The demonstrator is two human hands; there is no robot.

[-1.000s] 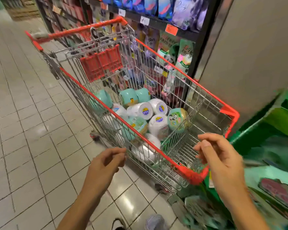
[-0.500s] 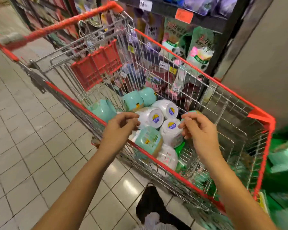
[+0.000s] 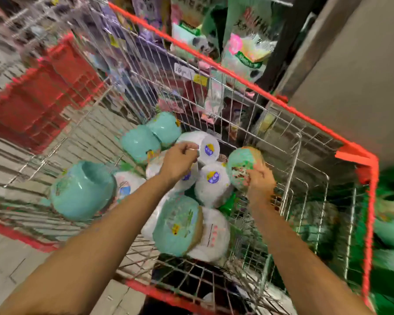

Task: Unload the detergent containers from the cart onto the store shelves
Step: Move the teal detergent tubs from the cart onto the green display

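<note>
While both arms reach down into the cart (image 3: 282, 105), the left hand (image 3: 178, 162) sits over the middle of the pile with its fingers pinched together at the rim of a white tub (image 3: 205, 146); blur hides whether they have actually caught an edge or a handle, so that grip cannot be told for sure. Right hand (image 3: 259, 180) is closed around a green-capped tub (image 3: 243, 164) against the cart's far wire wall, fingers wrapped under its near side. Remaining tubs lie in a loose heap on the cart floor: two teal ones (image 3: 150, 137) at the back, another white tub (image 3: 212, 185) between the hands, a large teal tub (image 3: 82, 192) on its side to the left, one more teal-faced tub (image 3: 180, 226) nearest the person. Shelf (image 3: 243, 48) with bagged goods stands just beyond the cart. Judgement: step in hand is lifting one tub per hand out of the heap. To do it well, the right hand wants a full wrap before lifting, since the tub looks round and slick; lift straight up to clear the wire rim. Left hand should settle a firm hold rather than a fingertip pinch, and neighbours leaning on the white tub may roll once it goes.
</note>
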